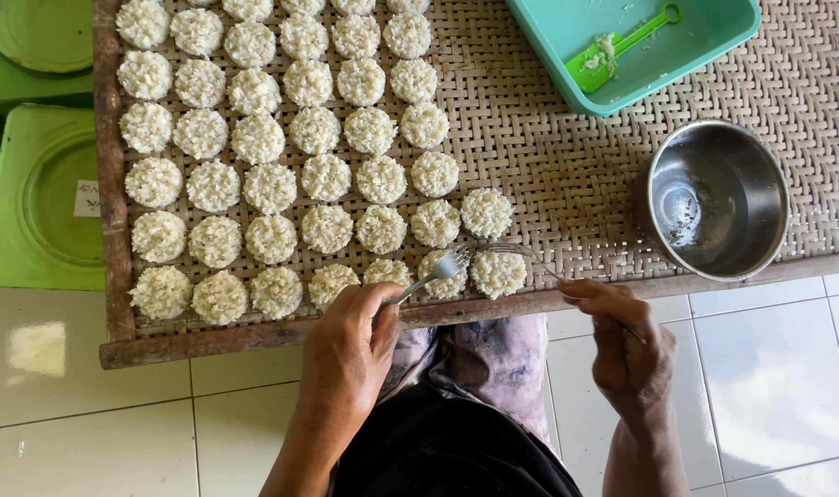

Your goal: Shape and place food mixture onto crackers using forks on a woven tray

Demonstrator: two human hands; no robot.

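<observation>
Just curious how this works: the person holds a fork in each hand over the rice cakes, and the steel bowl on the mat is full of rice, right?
Not quite. The head view shows the steel bowl nearly empty, with only scraps inside. The rest holds: left hand and right hand each hold a fork at the rice cakes.

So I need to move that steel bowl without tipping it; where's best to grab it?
Take the steel bowl by its rim, from its open right side. It stands upright on the woven tray, and its smooth curved wall offers no handle.
</observation>
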